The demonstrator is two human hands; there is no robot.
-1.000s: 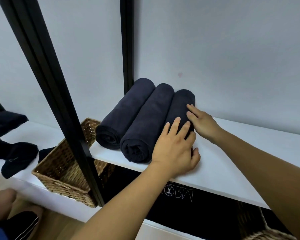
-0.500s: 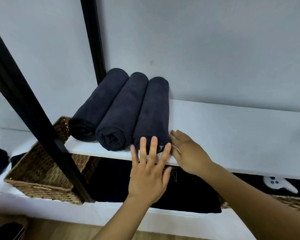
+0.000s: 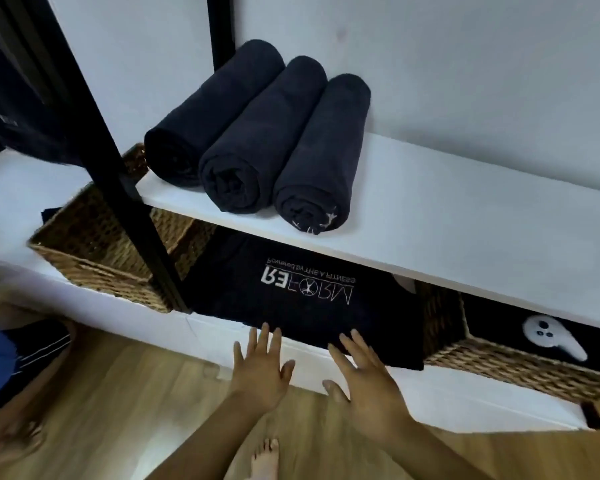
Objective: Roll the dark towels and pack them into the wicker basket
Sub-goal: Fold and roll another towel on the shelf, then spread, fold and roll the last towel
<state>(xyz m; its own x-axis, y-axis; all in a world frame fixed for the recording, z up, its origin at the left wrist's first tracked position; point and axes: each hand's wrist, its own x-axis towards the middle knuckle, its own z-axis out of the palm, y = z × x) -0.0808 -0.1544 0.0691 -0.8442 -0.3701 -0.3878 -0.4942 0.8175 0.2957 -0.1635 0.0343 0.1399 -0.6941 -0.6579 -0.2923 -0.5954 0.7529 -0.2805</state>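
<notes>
Likely a fitness studio's storage corner: a white shelf (image 3: 465, 220) on a black frame (image 3: 118, 168) holds rolled dark towels (image 3: 264, 133), with wicker baskets (image 3: 94, 251) and a fitness-branded towel (image 3: 291, 327) beneath.

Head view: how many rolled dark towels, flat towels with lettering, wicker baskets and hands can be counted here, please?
Rolled dark towels: 3
Flat lettered towel: 1
Wicker baskets: 2
Hands: 2
Total: 8

In view are 3 rolled dark towels (image 3: 215, 109) (image 3: 264, 133) (image 3: 323, 147), 1 flat dark towel (image 3: 361, 327) with white lettering, 2 wicker baskets (image 3: 94, 254) (image 3: 520, 365), 2 white shelves (image 3: 430, 209) (image 3: 430, 393), 1 white controller (image 3: 548, 337) and 2 bare hands (image 3: 260, 368) (image 3: 368, 386).
</notes>
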